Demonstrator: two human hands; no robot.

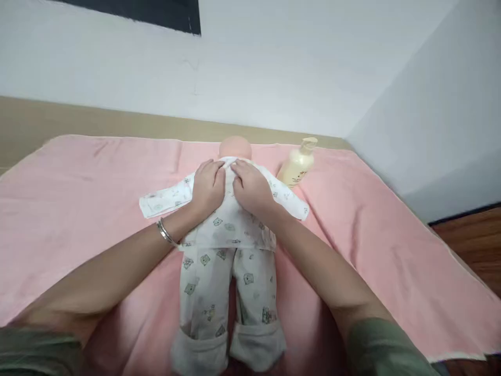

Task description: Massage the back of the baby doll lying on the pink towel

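A baby doll (235, 148) lies lengthwise on a pink towel (78, 209), head away from me, dressed in a white printed top (230, 222) and matching trousers (219, 282). My left hand (207, 187) rests on the doll's chest at the left, with its fingers curled on the fabric near the collar. My right hand (250, 189) lies beside it on the chest's right side, fingertips pinching the garment's neckline. The two hands touch at the collar. A metal bracelet (166, 233) sits on my left wrist.
A cream pump bottle (297, 164) lies tilted on the towel just right of the doll's head. White walls close in behind and at the right. A strip of wooden floor (473, 245) shows at the right.
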